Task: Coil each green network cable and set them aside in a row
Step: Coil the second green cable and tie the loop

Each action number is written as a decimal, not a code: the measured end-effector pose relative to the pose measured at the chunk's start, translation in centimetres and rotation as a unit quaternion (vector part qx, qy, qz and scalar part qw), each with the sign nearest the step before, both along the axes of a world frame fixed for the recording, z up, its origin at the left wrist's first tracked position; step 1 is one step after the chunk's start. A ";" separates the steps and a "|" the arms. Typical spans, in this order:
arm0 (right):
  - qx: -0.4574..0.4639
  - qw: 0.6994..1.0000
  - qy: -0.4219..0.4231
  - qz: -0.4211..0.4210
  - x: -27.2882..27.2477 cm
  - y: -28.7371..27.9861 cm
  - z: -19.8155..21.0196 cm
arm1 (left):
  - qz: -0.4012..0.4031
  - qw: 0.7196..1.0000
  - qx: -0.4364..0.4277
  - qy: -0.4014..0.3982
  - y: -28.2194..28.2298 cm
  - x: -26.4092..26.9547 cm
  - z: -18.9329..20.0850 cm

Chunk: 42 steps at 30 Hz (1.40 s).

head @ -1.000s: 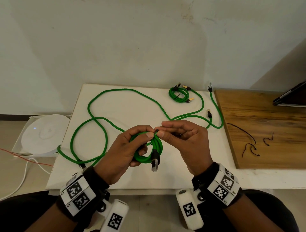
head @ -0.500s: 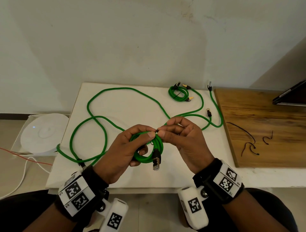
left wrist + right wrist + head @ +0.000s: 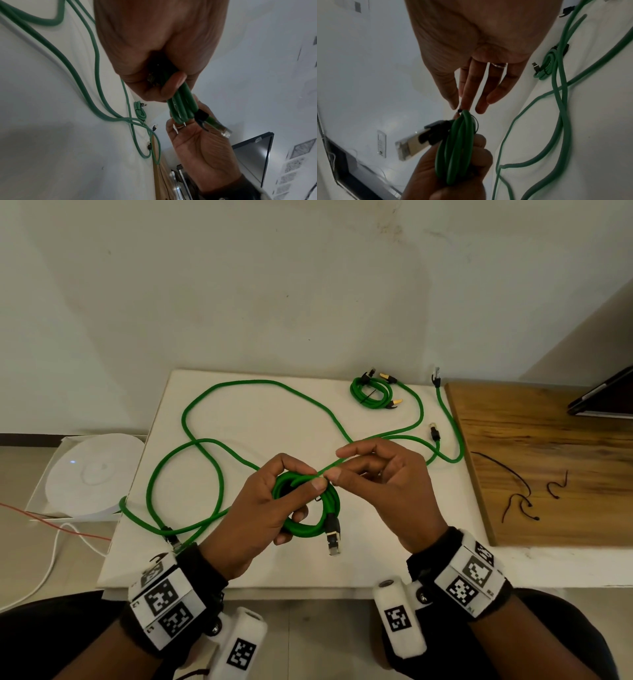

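My left hand [image 3: 310,491] grips a small coil of green network cable [image 3: 301,530] above the white table's near middle. One black and metal plug [image 3: 333,537] hangs from the coil. At the coil's top, my right hand [image 3: 337,465] pinches a thin black tie [image 3: 459,110] between thumb and forefinger, its other fingers spread. The coil's strands [image 3: 458,142] are bunched in the left fist. A finished small coil [image 3: 371,393] lies at the back. A long loose green cable [image 3: 191,446] winds over the left half, and another [image 3: 448,419] runs by the right edge.
A wooden board [image 3: 548,440] adjoins the white table [image 3: 246,412] on the right, with loose black ties [image 3: 513,494] on it. A dark flat device [image 3: 603,398] sits at the far right. A white round device [image 3: 92,474] stands on the floor at left.
The right hand has lifted and spread its fingers while thumb and forefinger stay at the coil's top. The left hand and coil have hardly moved.
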State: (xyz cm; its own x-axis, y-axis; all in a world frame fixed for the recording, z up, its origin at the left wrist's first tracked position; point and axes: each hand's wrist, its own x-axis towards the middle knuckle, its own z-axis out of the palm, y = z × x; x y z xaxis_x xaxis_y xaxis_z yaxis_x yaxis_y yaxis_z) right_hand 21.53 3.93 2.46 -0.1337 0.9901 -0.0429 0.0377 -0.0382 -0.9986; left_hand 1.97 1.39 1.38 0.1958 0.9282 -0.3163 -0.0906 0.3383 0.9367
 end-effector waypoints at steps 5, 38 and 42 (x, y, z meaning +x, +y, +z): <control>0.033 0.999 -0.034 -0.010 0.0 0.1 -0.6 | -0.002 1.000 0.012 0.022 0.0 0.0 -0.6; 0.093 0.944 -0.309 0.075 1.1 0.3 -1.4 | -0.049 0.997 -0.008 0.062 0.5 -0.9 -0.3; 0.125 0.934 -0.331 0.051 0.9 0.2 -2.0 | -0.061 0.995 -0.011 0.079 0.8 -1.2 -0.3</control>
State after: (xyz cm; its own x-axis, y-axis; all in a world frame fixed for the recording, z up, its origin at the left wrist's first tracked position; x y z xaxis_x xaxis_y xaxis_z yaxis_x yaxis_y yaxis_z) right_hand 22.41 4.10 0.45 -0.2536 0.9639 0.0807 0.6414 0.2301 -0.7319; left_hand 0.76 2.20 1.13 0.2521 0.8936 -0.3715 0.1001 0.3577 0.9284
